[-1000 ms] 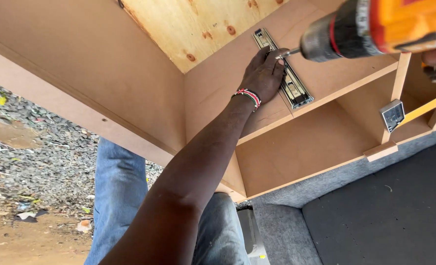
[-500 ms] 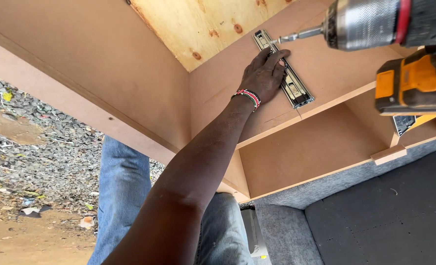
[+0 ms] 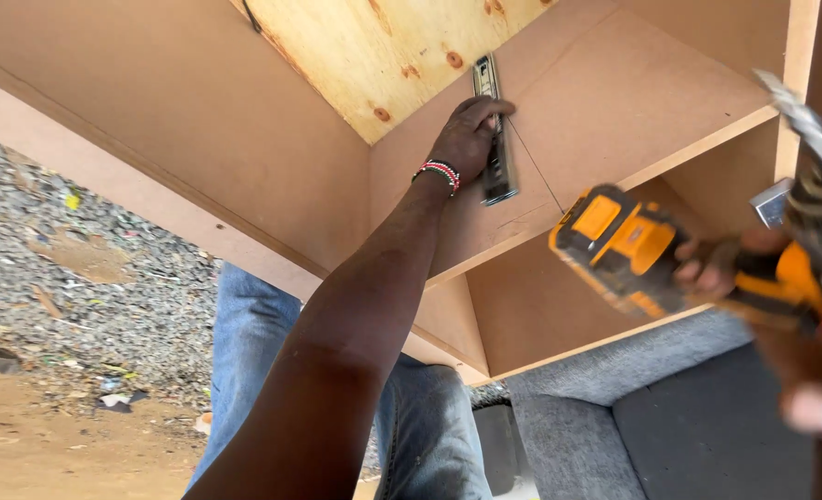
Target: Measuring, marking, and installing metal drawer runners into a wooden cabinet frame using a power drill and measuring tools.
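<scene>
- Cabinet (image 3: 198, 148) of brown board lies tipped, its open compartments facing the camera; the back panel (image 3: 383, 46) is pale knotty plywood.
- Two compartments show: the upper one holds only the left hand and the slide; the lower one, under a shelf (image 3: 614, 176), shows nothing inside.
- One metal drawer slide (image 3: 496, 157) lies flat against the inner side wall of the upper compartment, running from near the plywood down toward the shelf edge.
- Left hand (image 3: 466, 139) is pressed onto the slide, fingers curled over its upper part, pinning it to the wall rather than gripping around it; a beaded bracelet (image 3: 439, 172) circles the wrist.
- Right hand (image 3: 735, 268) is wrapped closed round the handle of one orange and black drill (image 3: 633, 245), blurred, held in front of the lower compartment and well apart from the slide.
- Drill's chuck and bit (image 3: 804, 125) point up at the right edge, blurred; whether a finger is on the trigger cannot be told.
- One small metal bracket (image 3: 770, 202) sits near the right upright of the cabinet.
- Person's legs in blue jeans (image 3: 253, 343) show below the cabinet.
- Ground at left is gravel (image 3: 68, 278) strewn with litter, with bare brown dirt (image 3: 50, 444) nearer; at lower right lies grey carpet-like fabric (image 3: 577, 435).
- Setting is outdoors in daylight.
</scene>
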